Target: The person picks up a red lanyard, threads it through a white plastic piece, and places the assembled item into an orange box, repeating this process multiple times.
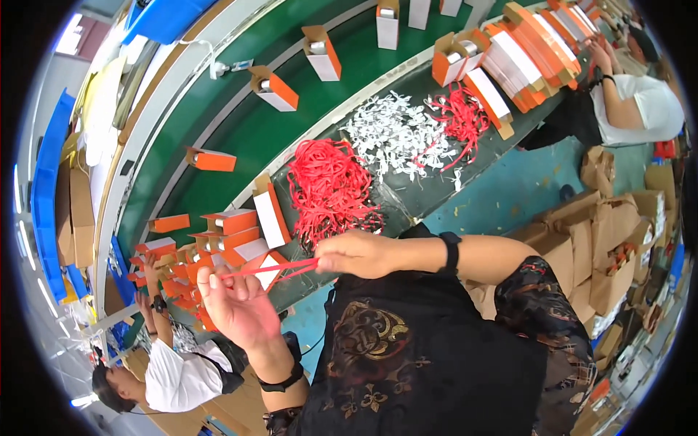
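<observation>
My left hand (236,305) and my right hand (356,254) pull a thin red cord (270,270) taut between them, just above the near edge of the dark work table (407,196). Each hand pinches one end of the cord. Behind my right hand lies a heap of red cords (329,187). A pile of small white tags (392,134) and a smaller bunch of red cords (459,116) lie further right. Orange and white boxes (236,232) are stacked to the left of my hands.
Open orange and white boxes (321,52) ride on a green conveyor belt (240,123). Flat box blanks (531,51) are stacked at the upper right. One person sits at the lower left (174,374), another at the upper right (632,102). Brown cartons (611,247) stand on the right.
</observation>
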Motion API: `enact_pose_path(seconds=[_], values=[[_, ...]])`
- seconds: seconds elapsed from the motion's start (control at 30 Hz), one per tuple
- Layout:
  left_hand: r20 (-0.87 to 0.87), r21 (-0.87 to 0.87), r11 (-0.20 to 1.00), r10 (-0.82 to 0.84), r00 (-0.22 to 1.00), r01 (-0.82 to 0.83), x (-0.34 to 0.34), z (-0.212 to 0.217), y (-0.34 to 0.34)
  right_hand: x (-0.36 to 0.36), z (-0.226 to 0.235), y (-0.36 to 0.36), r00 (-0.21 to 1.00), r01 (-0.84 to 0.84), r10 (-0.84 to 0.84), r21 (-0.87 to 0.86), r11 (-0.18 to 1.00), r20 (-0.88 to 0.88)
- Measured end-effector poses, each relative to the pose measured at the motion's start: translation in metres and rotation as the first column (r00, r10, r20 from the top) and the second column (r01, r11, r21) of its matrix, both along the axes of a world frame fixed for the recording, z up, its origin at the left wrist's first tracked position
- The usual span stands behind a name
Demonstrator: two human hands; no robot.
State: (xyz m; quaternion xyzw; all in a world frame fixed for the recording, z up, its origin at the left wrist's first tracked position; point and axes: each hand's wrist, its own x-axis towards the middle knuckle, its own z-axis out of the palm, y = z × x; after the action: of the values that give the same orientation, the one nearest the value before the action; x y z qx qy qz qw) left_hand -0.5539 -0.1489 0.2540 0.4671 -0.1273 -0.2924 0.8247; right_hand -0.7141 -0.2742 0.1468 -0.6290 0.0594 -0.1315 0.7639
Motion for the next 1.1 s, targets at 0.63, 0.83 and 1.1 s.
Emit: enact_pose_path(seconds=[0.63, 0.83, 1.1], values=[[0.217, -0.167, 0.769, -0.582, 0.784, 0.617, -0.040, -0.131, 0.015, 0.022, 0.053, 0.020, 0.997, -0.005, -0.037, -0.519, 0.855, -0.071], [-0.134, 0.042, 0.881, -0.462, 0.877, 0.471, -0.064, -0.152, 0.010, 0.034, 0.051, -0.001, 0.965, 0.152, -0.246, -0.569, 0.808, -0.092], [-0.707, 0.017, 1.000, 0.021, 0.707, -0.012, -0.028, -0.153, 0.032, 0.024, 0.002, 0.003, 0.932, -0.307, 0.359, -0.633, 0.711, -0.049]])
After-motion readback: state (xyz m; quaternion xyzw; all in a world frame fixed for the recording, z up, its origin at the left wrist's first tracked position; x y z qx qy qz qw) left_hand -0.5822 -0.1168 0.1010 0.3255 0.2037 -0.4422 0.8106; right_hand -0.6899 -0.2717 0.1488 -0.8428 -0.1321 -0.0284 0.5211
